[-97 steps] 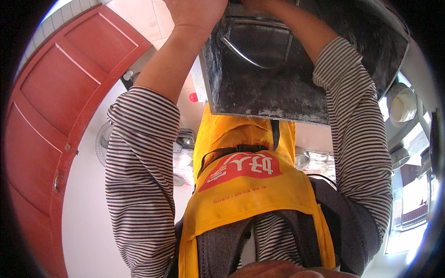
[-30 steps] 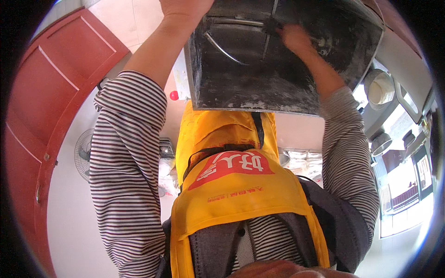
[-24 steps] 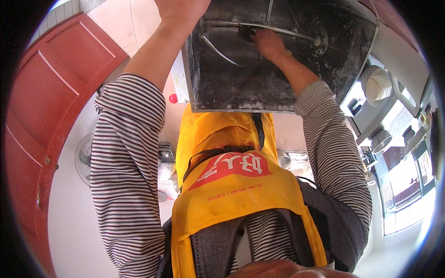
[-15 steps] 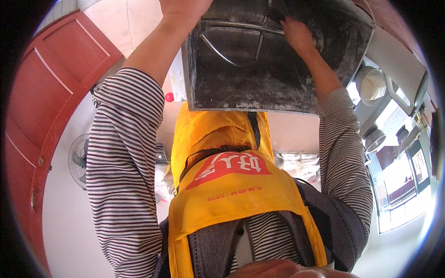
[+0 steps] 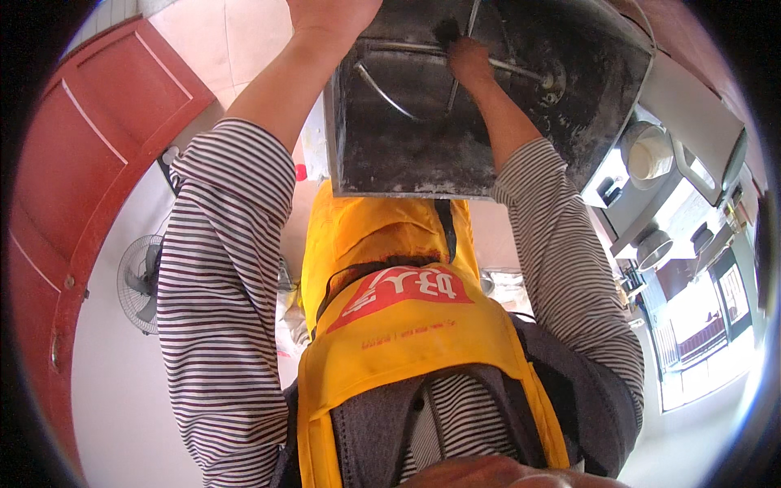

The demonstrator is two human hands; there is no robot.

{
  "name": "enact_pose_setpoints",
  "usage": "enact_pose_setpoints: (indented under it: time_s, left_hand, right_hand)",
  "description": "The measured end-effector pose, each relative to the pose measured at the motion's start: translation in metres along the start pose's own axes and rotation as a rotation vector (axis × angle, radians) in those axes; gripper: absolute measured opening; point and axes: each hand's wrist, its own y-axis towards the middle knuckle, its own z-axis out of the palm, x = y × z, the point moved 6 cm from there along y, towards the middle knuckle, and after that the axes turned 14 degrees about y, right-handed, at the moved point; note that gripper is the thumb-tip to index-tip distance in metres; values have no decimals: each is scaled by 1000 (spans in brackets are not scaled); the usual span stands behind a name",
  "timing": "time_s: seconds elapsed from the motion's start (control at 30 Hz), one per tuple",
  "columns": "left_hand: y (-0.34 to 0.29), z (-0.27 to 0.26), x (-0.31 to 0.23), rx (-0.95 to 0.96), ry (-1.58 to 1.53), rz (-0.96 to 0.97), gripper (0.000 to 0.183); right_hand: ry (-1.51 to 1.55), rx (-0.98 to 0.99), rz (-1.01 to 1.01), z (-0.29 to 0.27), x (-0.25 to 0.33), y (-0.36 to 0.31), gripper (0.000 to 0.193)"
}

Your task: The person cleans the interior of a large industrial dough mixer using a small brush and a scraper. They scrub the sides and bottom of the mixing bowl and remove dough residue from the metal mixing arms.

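In front of me is a dark metal tub point(image 5: 423, 159), dusted with whitish residue inside. A metal rod point(image 5: 512, 68) with crossing bars and a curved bar point(image 5: 382, 92) runs through it, like a mixer's stirrer. My right hand point(image 5: 470, 62) is inside the tub, closed beside the crossing of the bars. A dark patch, perhaps a brush or cloth, shows just past its fingers; I cannot make out what it is. My left hand point(image 5: 335, 11) is over the tub's far left side at the upper picture edge, its fingers cut off from view.
A yellow apron point(image 5: 407, 325) covers my front below the tub. To the left are a red door point(image 5: 106, 154) and a standing fan point(image 5: 142, 281). On the right stand a pale bucket point(image 5: 649, 154) and a metal pot point(image 5: 653, 248), with a bright doorway point(image 5: 700, 342) beyond.
My right hand has moved left along the rod to the crossing bars, uncovering the rod's right end. My left hand stays nearly in place.
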Motion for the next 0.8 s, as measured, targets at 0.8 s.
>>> enact_pose_setpoints:
  time_s: [0.8]
  left_hand:
    - [-2, -4, 9, 36, 19, -26, 76]
  right_hand:
    - [982, 401, 518, -42, 60, -44, 28]
